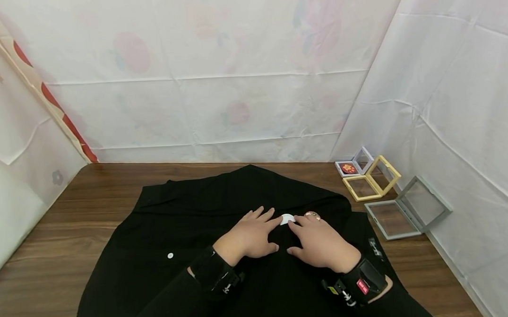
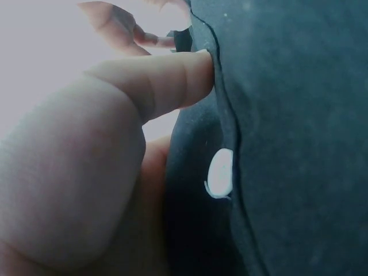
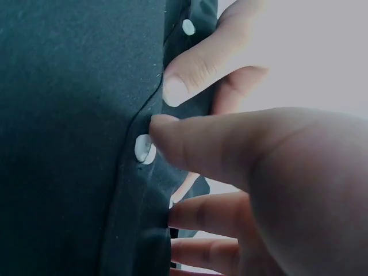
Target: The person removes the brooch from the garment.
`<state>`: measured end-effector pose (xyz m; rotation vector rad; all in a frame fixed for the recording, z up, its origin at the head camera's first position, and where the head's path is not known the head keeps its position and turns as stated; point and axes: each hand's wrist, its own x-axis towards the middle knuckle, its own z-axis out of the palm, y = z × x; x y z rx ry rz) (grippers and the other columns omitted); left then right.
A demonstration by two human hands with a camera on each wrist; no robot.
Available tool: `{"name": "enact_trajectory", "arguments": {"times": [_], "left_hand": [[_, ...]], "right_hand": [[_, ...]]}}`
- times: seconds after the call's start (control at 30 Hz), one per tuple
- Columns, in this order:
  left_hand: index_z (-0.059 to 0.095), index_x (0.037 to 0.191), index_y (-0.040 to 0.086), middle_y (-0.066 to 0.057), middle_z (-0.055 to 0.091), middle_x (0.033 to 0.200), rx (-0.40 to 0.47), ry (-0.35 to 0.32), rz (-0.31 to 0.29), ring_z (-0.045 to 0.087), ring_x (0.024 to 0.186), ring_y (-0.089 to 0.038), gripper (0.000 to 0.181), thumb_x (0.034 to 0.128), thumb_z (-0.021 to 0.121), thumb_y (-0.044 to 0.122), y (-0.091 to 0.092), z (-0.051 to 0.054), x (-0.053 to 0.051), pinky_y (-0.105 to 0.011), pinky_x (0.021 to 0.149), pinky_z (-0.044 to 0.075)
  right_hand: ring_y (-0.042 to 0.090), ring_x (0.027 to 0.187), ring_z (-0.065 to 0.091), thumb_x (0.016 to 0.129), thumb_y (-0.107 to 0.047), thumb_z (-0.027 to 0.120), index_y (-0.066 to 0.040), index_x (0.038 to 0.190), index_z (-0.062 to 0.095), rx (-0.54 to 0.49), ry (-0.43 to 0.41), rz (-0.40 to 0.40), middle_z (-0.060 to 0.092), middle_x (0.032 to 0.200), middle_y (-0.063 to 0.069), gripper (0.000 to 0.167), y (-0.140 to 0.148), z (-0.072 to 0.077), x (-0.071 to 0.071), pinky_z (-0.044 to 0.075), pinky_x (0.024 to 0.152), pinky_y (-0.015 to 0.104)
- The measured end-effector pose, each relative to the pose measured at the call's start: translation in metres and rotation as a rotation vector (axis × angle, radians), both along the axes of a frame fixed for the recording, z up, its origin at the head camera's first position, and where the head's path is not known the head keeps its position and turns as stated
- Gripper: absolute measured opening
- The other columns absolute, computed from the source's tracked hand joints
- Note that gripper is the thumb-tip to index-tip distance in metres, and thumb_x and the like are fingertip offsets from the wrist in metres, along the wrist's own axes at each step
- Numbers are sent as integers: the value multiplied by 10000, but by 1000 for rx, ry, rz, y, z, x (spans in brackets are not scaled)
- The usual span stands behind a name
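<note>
Wood table (image 1: pixel 57 224), black cloth (image 1: pixel 205 203) spread on it. Going left to right off the cloth:

Left part of the cloth: one small white button (image 1: pixel 170 256). Near its middle: my left hand (image 1: pixel 249 236), resting on it, fingers apart and mostly straight. Left wrist view: thumb tip at a cloth edge, a second button (image 2: pixel 221 173) close by. Between my hands, on the cloth: white piece (image 1: pixel 287 219), index fingertips of both hands at it. Right of the cloth's middle: my right hand (image 1: pixel 323 243), fingers extended on the fabric, not clamped. Right wrist view: another button (image 3: pixel 145 149) right at the thumb tip. Round patterned badge (image 1: pixel 313 215) at that hand's fingers, partly hidden. Cloth's right edge: shiny strip (image 1: pixel 374 248), can't tell what. Beyond that edge, all unfolded: lilac case (image 1: pixel 363 161) with red flower piece (image 1: pixel 348 168), yellow case (image 1: pixel 370 174), grey case (image 1: pixel 434 193).
</note>
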<state>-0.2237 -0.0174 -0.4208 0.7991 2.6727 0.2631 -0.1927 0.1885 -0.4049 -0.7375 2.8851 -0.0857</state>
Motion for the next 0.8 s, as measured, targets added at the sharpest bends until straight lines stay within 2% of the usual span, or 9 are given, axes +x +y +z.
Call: {"name": "enact_trajectory", "arguments": {"times": [0.23, 0.47, 0.8], "left_hand": [[320, 1633, 292, -15, 200, 1706, -13, -9, 1, 127, 1568, -304, 740, 998, 641, 495, 1, -1, -1, -504, 1247, 147], [303, 1637, 305, -1, 177, 1711, -18, -33, 7, 106, 1572, -293, 744, 1000, 634, 504, 1, -3, 0, -504, 1249, 131], [312, 1635, 299, -9, 192, 1708, -15, -14, 10, 122, 1570, -298, 740, 1001, 636, 497, 1, -2, -1, -505, 1247, 145]], "right_hand": [[372, 1429, 422, 966, -493, 698, -107, 1494, 557, 2, -36, -20, 480, 1543, 142, 669, 1, -3, -2, 377, 1112, 606], [359, 1418, 442, 969, -491, 696, -109, 1490, 564, 3, -43, -6, 488, 1538, 136, 659, 3, -5, -2, 389, 1107, 589], [381, 1422, 419, 973, -484, 695, -117, 1495, 560, 14, -39, -2, 474, 1545, 136, 652, 3, -4, -5, 368, 1116, 607]]}}
